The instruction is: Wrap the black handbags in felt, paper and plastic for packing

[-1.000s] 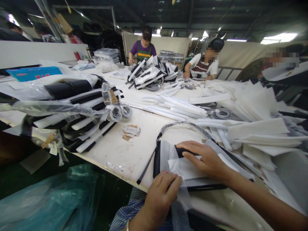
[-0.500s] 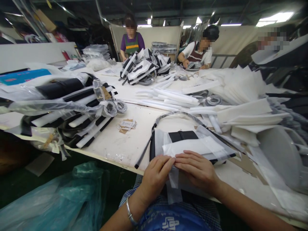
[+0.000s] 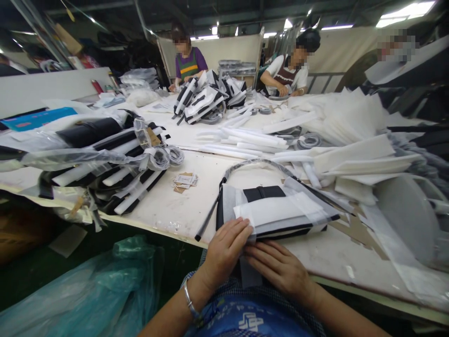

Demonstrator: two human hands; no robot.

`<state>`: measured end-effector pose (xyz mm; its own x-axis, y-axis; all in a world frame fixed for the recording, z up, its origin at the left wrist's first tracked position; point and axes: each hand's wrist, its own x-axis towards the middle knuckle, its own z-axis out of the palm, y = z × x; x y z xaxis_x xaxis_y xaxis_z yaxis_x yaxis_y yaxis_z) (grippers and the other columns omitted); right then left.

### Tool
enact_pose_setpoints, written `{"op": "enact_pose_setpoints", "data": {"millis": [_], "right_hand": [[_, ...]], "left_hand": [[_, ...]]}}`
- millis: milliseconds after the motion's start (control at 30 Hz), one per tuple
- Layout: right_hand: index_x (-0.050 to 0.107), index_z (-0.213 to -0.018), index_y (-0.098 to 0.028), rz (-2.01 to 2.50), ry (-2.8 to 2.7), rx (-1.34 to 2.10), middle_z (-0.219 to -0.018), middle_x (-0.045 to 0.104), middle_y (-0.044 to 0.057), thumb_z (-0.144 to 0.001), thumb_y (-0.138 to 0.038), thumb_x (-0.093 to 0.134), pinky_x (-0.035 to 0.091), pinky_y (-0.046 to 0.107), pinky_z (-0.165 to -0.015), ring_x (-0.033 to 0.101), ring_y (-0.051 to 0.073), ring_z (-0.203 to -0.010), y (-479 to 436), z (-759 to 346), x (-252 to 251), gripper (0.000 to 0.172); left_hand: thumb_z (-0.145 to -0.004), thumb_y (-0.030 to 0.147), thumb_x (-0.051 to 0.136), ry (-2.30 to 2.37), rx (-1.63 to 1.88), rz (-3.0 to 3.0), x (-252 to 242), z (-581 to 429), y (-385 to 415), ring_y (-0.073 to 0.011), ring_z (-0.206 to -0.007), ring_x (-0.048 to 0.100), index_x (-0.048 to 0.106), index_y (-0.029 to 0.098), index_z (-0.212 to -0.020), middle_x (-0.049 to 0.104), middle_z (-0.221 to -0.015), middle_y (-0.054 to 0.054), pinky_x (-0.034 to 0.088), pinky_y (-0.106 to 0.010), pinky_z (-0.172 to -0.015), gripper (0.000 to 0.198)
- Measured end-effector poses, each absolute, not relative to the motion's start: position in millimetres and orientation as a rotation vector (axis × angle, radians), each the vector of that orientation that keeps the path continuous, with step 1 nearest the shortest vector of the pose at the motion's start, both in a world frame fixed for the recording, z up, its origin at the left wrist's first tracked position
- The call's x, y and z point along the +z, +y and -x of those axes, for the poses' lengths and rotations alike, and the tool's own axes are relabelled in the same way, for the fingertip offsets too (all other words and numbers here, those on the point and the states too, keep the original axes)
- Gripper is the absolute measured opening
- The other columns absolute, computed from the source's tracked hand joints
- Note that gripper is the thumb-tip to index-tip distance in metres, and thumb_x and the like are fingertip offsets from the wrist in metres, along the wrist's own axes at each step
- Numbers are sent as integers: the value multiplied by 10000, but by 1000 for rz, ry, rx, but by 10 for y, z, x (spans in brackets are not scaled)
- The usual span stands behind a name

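A black handbag (image 3: pixel 219 213) lies on the table edge in front of me, partly covered by white wrapping. Its strap (image 3: pixel 259 162), sleeved in transparent plastic, arches behind it. Across the bag's front lies a white foam sheet (image 3: pixel 277 213). My left hand (image 3: pixel 229 241) rests flat on the sheet's near left corner, fingers extended and together. Just below the bag's near edge, my right hand (image 3: pixel 277 264) has its fingers stretched out over a translucent strip (image 3: pixel 250 274) that hangs from the edge. Its fingertips reach close to my left hand; what lies beneath them is hidden.
Wrapped black bags (image 3: pixel 87 131) are piled at the left, near small paper tags (image 3: pixel 184 181). White foam rolls (image 3: pixel 245 138) and stacked foam sheets (image 3: pixel 365 161) lie beyond and right. Two people work across the table. Teal plastic (image 3: pixel 122 276) lies below the left edge.
My right hand has slid off the foam sheet, down toward me below the bag's edge. My left hand stays at the sheet's corner, its fingers slightly further over it.
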<state>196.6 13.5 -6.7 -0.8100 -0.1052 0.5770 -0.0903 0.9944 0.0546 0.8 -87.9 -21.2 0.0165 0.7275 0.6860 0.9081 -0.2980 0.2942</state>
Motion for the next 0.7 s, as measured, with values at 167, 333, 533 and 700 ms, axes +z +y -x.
{"op": "enact_pose_setpoints", "data": {"millis": [167, 333, 533, 700], "right_hand": [[726, -1064, -162, -117, -2395, 121, -1071, 772, 81, -980, -118, 471, 557, 386, -991, 724, 183, -1004, 40, -1889, -135, 272], [704, -1074, -111, -137, -2401, 323, -1028, 778, 98, -999, -106, 410, 598, 329, -931, 736, 179, -982, -178, -2079, -217, 304], [686, -1120, -95, -158, -2425, 319, -1085, 763, 120, -1011, -128, 403, 580, 340, -964, 709, 181, -1063, -179, -2222, -120, 304], [656, -1212, -148, -152, -2422, 258, -1135, 751, 98, -1002, -131, 447, 514, 407, -1051, 671, 182, -1142, -78, -2156, 70, 297]], "left_hand": [[-1002, 93, 446, -1714, -1059, 2071, -216, -20, -893, -231, -1307, 541, 543, 177, -1374, 638, -1339, -107, 514, -446, -1053, 393], [-1005, 86, 438, -1731, -1056, 2065, -242, -16, -858, -235, -1328, 516, 516, 180, -1403, 625, -1356, -105, 508, -458, -1058, 417], [-1007, 91, 440, -1710, -1096, 2051, -250, -24, -836, -231, -1322, 527, 507, 192, -1412, 638, -1340, -108, 511, -477, -1051, 423], [-993, 80, 445, -1718, -1108, 2050, -216, -32, -838, -228, -1314, 537, 524, 189, -1395, 647, -1328, -114, 515, -473, -1046, 424]]}}
